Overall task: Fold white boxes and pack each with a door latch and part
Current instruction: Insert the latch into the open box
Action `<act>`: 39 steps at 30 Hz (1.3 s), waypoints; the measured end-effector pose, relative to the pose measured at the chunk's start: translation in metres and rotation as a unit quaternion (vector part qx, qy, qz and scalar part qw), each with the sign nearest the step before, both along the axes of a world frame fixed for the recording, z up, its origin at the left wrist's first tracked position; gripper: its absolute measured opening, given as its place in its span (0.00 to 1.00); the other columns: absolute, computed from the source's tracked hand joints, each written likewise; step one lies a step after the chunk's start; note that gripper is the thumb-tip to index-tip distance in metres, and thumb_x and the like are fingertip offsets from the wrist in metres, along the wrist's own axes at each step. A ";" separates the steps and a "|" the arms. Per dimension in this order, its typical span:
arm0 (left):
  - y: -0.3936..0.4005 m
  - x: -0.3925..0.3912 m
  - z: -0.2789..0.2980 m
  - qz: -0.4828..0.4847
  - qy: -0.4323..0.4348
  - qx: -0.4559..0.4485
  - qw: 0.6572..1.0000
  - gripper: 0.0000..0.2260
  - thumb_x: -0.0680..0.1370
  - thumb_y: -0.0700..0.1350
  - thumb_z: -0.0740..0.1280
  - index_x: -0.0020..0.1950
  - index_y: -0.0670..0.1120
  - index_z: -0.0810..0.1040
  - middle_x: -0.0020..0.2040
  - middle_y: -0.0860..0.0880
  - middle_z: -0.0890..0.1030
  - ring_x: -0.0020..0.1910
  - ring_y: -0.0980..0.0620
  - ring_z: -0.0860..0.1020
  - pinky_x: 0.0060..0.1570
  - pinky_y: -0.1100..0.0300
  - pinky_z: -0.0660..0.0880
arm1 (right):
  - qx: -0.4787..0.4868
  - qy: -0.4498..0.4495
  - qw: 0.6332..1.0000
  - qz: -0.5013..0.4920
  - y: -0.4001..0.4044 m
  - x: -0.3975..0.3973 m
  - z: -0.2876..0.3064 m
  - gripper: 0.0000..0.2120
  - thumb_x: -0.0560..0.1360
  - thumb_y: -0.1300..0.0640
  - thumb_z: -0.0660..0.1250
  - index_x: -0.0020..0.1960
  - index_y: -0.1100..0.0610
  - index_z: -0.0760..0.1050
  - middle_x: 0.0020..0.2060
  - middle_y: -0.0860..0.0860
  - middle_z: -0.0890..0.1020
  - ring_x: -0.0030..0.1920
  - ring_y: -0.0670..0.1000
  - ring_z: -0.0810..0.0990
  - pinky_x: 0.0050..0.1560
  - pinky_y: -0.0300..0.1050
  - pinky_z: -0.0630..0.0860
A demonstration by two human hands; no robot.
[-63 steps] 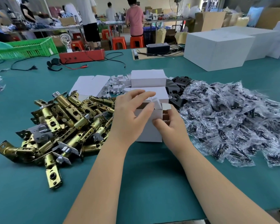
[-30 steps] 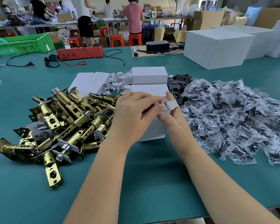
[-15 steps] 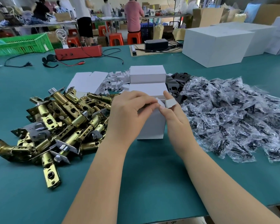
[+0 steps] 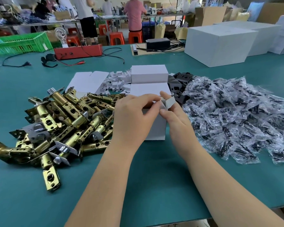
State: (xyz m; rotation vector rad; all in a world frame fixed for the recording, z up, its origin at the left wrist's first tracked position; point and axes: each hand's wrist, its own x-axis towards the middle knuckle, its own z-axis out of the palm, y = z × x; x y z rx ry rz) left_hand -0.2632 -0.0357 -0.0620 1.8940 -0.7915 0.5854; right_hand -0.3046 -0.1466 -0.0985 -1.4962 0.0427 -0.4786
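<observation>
A small white box (image 4: pixel 157 128) stands upright on the green table in front of me. My left hand (image 4: pixel 134 117) grips its top left side, fingers curled over the top edge. My right hand (image 4: pixel 174 118) pinches the raised end flap (image 4: pixel 169 103) at the box's upper right corner. A pile of brass door latches (image 4: pixel 64 122) lies to the left. A heap of black parts in clear bags (image 4: pixel 239 115) lies to the right. Behind the box lie two closed white boxes (image 4: pixel 149 74), flat box blanks (image 4: pixel 87 82) and loose black plates (image 4: pixel 179 84).
A large white carton (image 4: pixel 220 45) stands at the back right. A red device with cables (image 4: pixel 79 51) and a green crate (image 4: pixel 21 43) sit at the back left. People work at tables beyond. The table's near edge (image 4: pixel 170 222) runs below my forearms.
The box's open end with its brown contents has been covered by folded flaps. My right hand has shifted up to the corner flap, and my left fingers have curled tighter over the top.
</observation>
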 end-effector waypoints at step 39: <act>0.031 0.015 0.011 -0.148 0.095 0.000 0.984 0.11 0.68 0.42 0.64 0.41 0.59 0.79 0.40 0.55 0.79 0.43 0.60 0.73 0.41 0.73 0.69 | 0.008 -0.080 0.996 -0.049 0.004 -0.008 0.002 0.13 0.69 0.60 0.60 0.49 0.51 0.79 0.40 0.40 0.82 0.44 0.41 0.79 0.46 0.32 0.73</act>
